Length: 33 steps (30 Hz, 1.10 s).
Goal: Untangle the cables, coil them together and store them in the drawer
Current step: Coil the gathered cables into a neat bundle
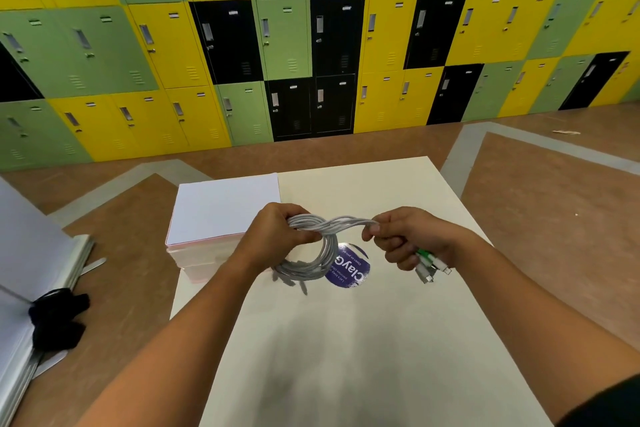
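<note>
from my remote seat i see a pale cream table [346, 340] running away from the camera. a round purple sticker [351, 269] with white lettering lies on its top. a white block [225, 208] with a pinkish lower edge stands against the table's far left corner.

both hands hover over the table. the left hand [277, 232] has its fingers curled round the grey cables [327, 248], whose loops hang below it as a coil just above the sticker. a twisted stretch of the bundle runs across to the right hand [405, 239], which grips it in a closed fist. the plug ends [427, 267], white and green, stick out under that fist.

the floor [554, 218] is brown with grey bands. a wall of lockers [311, 45] in yellow, green and black fills the background. at far left, white panels [27, 253] lie stacked, with a black cloth [57, 319] draped over their edge.
</note>
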Each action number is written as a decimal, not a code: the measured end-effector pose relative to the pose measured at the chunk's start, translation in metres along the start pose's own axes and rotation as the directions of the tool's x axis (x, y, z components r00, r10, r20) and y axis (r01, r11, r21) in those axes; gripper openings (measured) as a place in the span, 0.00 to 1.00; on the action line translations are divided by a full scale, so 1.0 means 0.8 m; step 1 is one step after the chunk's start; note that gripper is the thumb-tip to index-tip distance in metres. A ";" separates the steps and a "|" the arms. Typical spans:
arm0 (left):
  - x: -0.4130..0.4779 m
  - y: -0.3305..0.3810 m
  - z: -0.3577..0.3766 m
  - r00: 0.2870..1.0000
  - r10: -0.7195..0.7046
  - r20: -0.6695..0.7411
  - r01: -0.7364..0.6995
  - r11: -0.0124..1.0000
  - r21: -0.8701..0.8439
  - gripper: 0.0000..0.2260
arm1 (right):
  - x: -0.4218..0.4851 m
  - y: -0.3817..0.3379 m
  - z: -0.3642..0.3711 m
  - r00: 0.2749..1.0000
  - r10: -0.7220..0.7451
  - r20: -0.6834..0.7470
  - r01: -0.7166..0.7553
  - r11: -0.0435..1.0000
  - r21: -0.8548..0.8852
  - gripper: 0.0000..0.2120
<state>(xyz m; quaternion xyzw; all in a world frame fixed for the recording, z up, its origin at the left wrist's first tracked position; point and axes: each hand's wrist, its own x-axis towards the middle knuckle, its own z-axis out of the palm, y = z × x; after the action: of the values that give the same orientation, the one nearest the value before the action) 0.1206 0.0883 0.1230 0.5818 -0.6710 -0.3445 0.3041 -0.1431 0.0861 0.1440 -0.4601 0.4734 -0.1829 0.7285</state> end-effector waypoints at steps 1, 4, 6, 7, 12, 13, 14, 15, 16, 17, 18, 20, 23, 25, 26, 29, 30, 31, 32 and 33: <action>-0.002 0.002 -0.001 0.999 -0.035 0.002 0.035 0.994 -0.106 0.06 | 0.000 0.000 -0.002 0.999 -0.042 0.019 0.041 0.998 0.053 0.08; -0.004 0.007 -0.005 0.993 -0.093 0.067 0.109 0.945 -0.307 0.05 | -0.001 0.006 -0.012 0.990 -0.134 0.036 0.129 0.984 0.125 0.10; -0.004 0.008 -0.007 0.989 -0.087 0.119 0.128 0.909 -0.397 0.05 | -0.003 0.008 -0.014 0.992 -0.122 -0.024 0.120 0.991 -0.064 0.11; -0.004 0.008 -0.008 0.987 -0.086 0.138 0.138 0.892 -0.430 0.05 | -0.004 0.009 -0.013 0.990 -0.116 -0.077 0.098 0.973 -0.207 0.12; -0.003 0.007 -0.002 0.981 -0.101 0.166 0.175 0.825 -0.538 0.06 | 0.001 0.006 0.001 0.967 -0.128 -0.223 0.032 0.921 -0.388 0.19; -0.004 0.007 -0.001 0.980 -0.110 0.168 0.187 0.801 -0.568 0.05 | 0.003 0.006 0.002 0.966 -0.122 -0.226 0.046 0.948 -0.315 0.18; -0.004 0.007 0.000 0.978 -0.115 0.175 0.199 0.777 -0.598 0.05 | 0.004 0.005 0.003 0.969 -0.111 -0.222 0.061 0.973 -0.221 0.18; -0.005 0.009 0.000 0.975 -0.114 0.190 0.210 0.752 -0.625 0.04 | 0.004 0.004 0.003 0.974 -0.100 -0.201 0.077 0.990 -0.119 0.18; -0.006 0.010 0.001 0.972 -0.105 0.213 0.221 0.728 -0.650 0.03 | 0.003 0.004 0.003 0.981 -0.097 -0.167 0.095 0.995 -0.020 0.17; -0.007 0.012 0.000 0.967 -0.088 0.239 0.230 0.703 -0.673 0.02 | 0.003 0.003 0.002 0.985 -0.109 -0.131 0.118 0.991 0.060 0.17; -0.008 0.015 0.001 0.962 -0.067 0.265 0.238 0.679 -0.694 0.02 | 0.002 0.003 0.001 0.986 -0.136 -0.100 0.147 0.982 0.117 0.15; -0.010 0.021 0.001 0.950 -0.021 0.311 0.252 0.640 -0.726 0.06 | 0.005 0.006 0.005 0.978 -0.197 -0.075 0.207 0.964 0.166 0.11; -0.009 0.032 0.003 0.938 0.035 0.344 0.248 0.627 -0.739 0.10 | 0.015 0.009 0.028 0.949 -0.271 -0.163 0.288 0.953 0.096 0.15; -0.008 0.038 0.005 0.936 0.066 0.347 0.238 0.608 -0.757 0.07 | 0.025 0.010 0.045 0.922 -0.305 -0.237 0.297 0.952 -0.067 0.21; -0.007 0.041 0.006 0.936 0.081 0.343 0.230 0.597 -0.769 0.05 | 0.032 0.013 0.048 0.916 -0.310 -0.253 0.269 0.945 -0.183 0.22; -0.006 0.043 0.007 0.935 0.101 0.340 0.220 0.587 -0.779 0.03 | 0.040 0.015 0.048 0.918 -0.311 -0.247 0.190 0.890 -0.414 0.19; -0.007 0.043 0.006 0.934 0.102 0.343 0.222 0.585 -0.780 0.03 | 0.039 0.013 0.045 0.908 -0.334 -0.254 0.193 0.870 -0.454 0.19; -0.008 0.042 0.006 0.932 0.105 0.347 0.226 0.582 -0.782 0.03 | 0.038 0.011 0.042 0.895 -0.363 -0.260 0.218 0.863 -0.455 0.20; -0.009 0.041 0.006 0.931 0.105 0.349 0.227 0.582 -0.781 0.03 | 0.035 0.008 0.042 0.887 -0.379 -0.263 0.253 0.876 -0.411 0.21; -0.010 0.040 0.006 0.932 0.101 0.349 0.228 0.585 -0.778 0.03 | 0.034 0.007 0.042 0.885 -0.384 -0.263 0.293 0.899 -0.324 0.21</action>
<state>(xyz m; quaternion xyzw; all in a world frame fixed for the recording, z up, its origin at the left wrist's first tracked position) 0.0998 0.0997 0.1460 0.3312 -0.4623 -0.7216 0.3949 -0.1023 0.0862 0.1295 -0.5969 0.5177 -0.3130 0.5269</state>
